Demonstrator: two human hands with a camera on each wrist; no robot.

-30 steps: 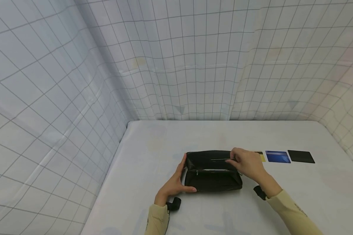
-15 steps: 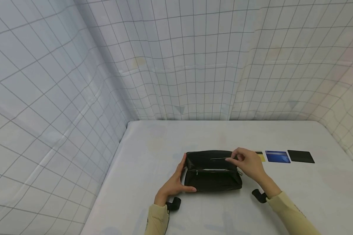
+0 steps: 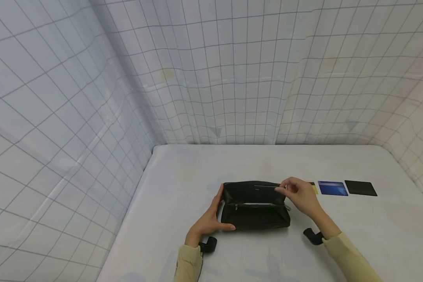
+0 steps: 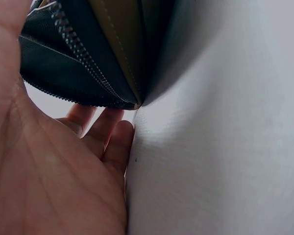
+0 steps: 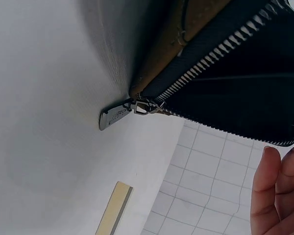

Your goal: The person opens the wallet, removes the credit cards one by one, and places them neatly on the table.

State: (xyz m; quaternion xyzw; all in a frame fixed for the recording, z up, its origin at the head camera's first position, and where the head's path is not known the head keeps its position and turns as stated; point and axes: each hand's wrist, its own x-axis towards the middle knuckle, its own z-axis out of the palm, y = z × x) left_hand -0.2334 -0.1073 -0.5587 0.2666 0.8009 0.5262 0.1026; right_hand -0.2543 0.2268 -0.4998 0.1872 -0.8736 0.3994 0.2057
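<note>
A long black zip-around wallet (image 3: 255, 218) stands spread apart on the white table, its inside facing up. My left hand (image 3: 206, 224) holds its left end, thumb on the near edge and fingers at the far side; the left wrist view shows the fingers by the zipper corner (image 4: 132, 105). At the far right corner my right hand (image 3: 300, 197) pinches what looks like a card (image 3: 268, 186), seen only as a thin pale line along the far panel. In the right wrist view the fingers (image 5: 265, 191) are partly cut off, beside the zipper edge.
Right of the wallet lie a yellow-and-black card (image 3: 315, 188), partly behind my right hand, a blue card (image 3: 333, 188) and a black card (image 3: 361, 188) in a row. A metal zip pull (image 5: 115, 116) sticks out from the wallet's right end. Gridded white cloth (image 3: 246, 78) surrounds the table.
My right hand has shifted slightly right, and the thin pale line at its fingertips now lies nearer the wallet's far edge. My left hand and the wallet stay put.
</note>
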